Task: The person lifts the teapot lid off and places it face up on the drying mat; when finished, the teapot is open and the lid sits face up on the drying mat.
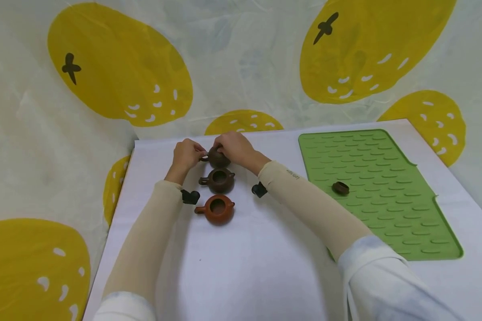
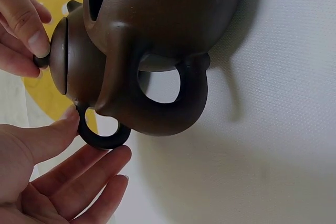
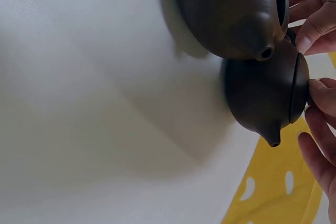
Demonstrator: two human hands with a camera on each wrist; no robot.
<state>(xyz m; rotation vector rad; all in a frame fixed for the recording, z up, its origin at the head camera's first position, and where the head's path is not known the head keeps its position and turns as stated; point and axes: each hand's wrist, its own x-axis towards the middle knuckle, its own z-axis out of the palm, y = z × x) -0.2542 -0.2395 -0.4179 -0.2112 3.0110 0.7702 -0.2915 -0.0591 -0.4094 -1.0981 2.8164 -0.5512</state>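
Note:
Three small clay teapots stand in a column, handles to the left. At the far end is a dark brown teapot with its lid sitting on its mouth. My left hand pinches this teapot's ring handle between thumb and fingers. By its knob, the lid is pinched in the fingertips of my right hand. Just nearer stands a larger brown teapot, lidless, its mouth showing. The nearest, a reddish-brown teapot, is lidless too.
On the right lies a green textured mat, with a small brown lid on it. A white cloth covers the table. Behind hangs a pale curtain with yellow fruit prints.

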